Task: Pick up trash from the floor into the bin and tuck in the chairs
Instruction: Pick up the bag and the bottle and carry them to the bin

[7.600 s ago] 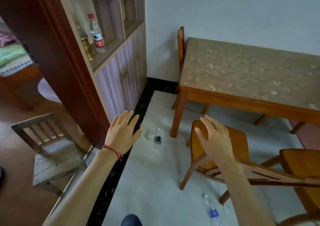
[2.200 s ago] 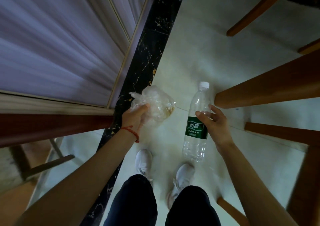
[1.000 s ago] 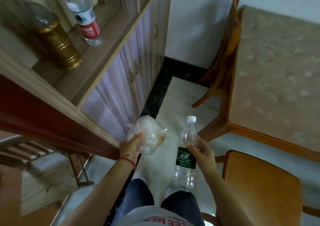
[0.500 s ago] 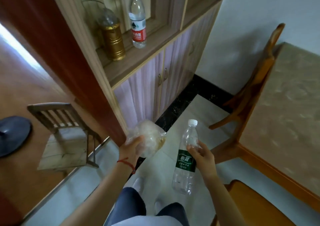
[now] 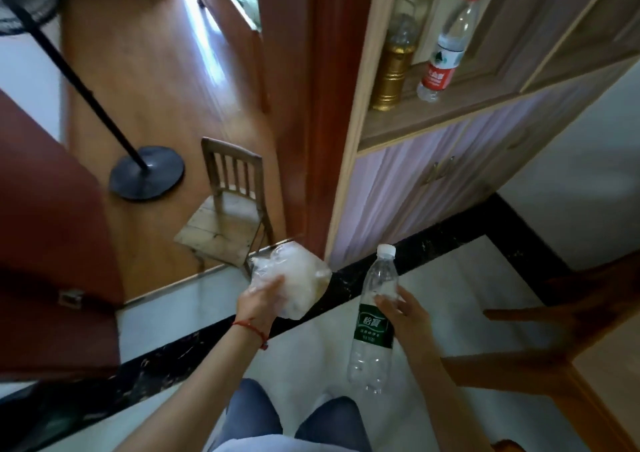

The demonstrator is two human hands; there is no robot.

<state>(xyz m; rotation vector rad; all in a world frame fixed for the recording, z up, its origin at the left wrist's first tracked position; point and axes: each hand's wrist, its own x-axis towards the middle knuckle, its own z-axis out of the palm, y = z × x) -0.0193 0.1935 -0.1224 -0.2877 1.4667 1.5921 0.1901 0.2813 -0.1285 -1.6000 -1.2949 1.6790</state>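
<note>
1. Three bottles: one green-labelled bottle (image 5: 373,320), one red-capped bottle (image 5: 446,46), one gold-based bottle (image 5: 394,60).
2. One crumpled plastic bag (image 5: 294,283).
3. One small wooden chair (image 5: 227,209).
4. One fan stand (image 5: 145,171).
5. Two hands: left hand (image 5: 261,301), right hand (image 5: 403,313).

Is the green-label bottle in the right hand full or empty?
Empty: the bottle, capped and held upright by the right hand, looks clear through, with no liquid line.

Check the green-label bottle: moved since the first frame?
Yes. The green-label bottle lay on the pale floor near the black border strip then; now it is lifted off the floor, upright in the right hand.
</note>
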